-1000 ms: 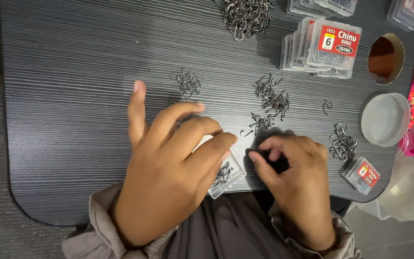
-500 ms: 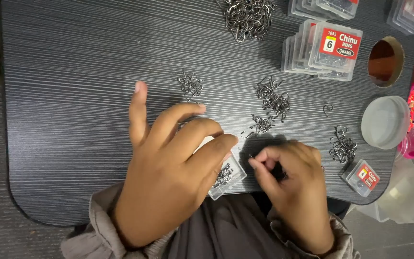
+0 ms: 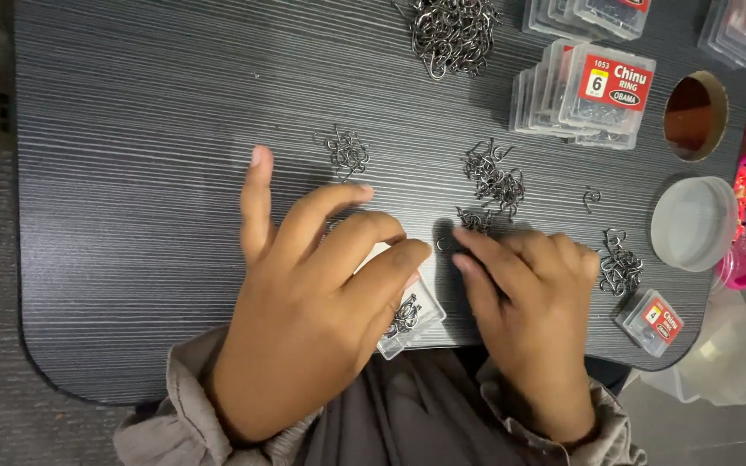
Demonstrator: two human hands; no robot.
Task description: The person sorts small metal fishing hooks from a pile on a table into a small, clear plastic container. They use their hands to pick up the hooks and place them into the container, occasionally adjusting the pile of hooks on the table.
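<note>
The small clear plastic box (image 3: 412, 318) lies flat at the near edge of the tabletop (image 3: 131, 173), a cluster of metal hooks visible inside it. My left hand (image 3: 312, 302) rests on top of it, fingers spread wide and flat, covering most of the box; only its corner toward 4 o'clock shows past my fingers. The box's long axis cannot be told under the hand.

My right hand (image 3: 524, 293) lies just beside the box at 3 o'clock, fingers narrow and extended together, the tips pressing the tabletop by a small loose clump of hooks (image 3: 475, 220) at 11 o'clock from that hand. Whether a hook is pinned under the fingertips, I cannot tell. The right hand is the nearer one to the loose hooks; the left is on the box.

Further out: a larger scatter of hooks (image 3: 494, 177) at 12 o'clock, another pile (image 3: 622, 263) at 3 o'clock, a stack of labelled boxes (image 3: 593, 95) at 1 o'clock, a white round lid (image 3: 692, 224) at 2 o'clock.
</note>
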